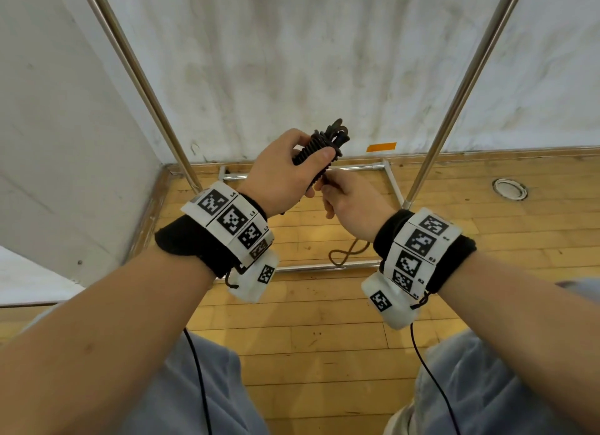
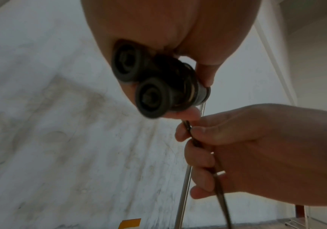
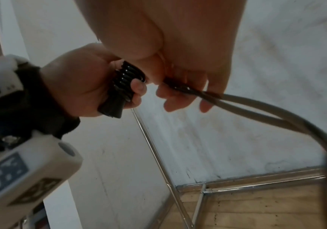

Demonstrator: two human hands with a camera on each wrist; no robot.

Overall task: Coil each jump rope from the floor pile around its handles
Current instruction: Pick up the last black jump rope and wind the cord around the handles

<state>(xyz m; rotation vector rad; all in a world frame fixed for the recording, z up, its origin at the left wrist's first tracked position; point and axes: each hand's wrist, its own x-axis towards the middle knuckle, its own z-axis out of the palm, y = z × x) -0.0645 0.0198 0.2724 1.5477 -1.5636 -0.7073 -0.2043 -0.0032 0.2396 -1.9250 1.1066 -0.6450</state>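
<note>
1. Nearest the camera, two bare forearms reach forward over pale trousers, each wrist wrapped in a black band carrying white blocks of printed square markers; a thin black cable hangs from each band.
2. The left hand [image 1: 285,171] is closed around the jump rope handles [image 1: 319,152] — two black handles held side by side, thumb across the top and fingers curled underneath. The left wrist view shows their two round end caps [image 2: 151,97] pointing at the camera.
3. Black rope coils [image 3: 127,82] are wound tightly around the handles, turn against turn, and sit inside the left hand's grip.
4. The right hand [image 1: 352,204] lies just below and right of the handles, almost touching the left hand. Its thumb and curled fingers pinch the loose rope [image 3: 190,89] where it leaves the coils.
5. From that pinch the loose rope drops in two strands — below the handles, its loop [image 1: 349,254] rests on the wooden floor [image 1: 318,347].
6. The loop lies inside a chrome tube frame [image 1: 328,267] standing on the floor, whose two uprights rise left and right of the handles.
7. Beyond the handles stands a stained white wall [image 1: 292,61], with an orange tape strip [image 1: 381,147] near its base, right of the handles.
8. Farther right of the handles, a round metal floor fitting [image 1: 509,189] is set into the boards.
</note>
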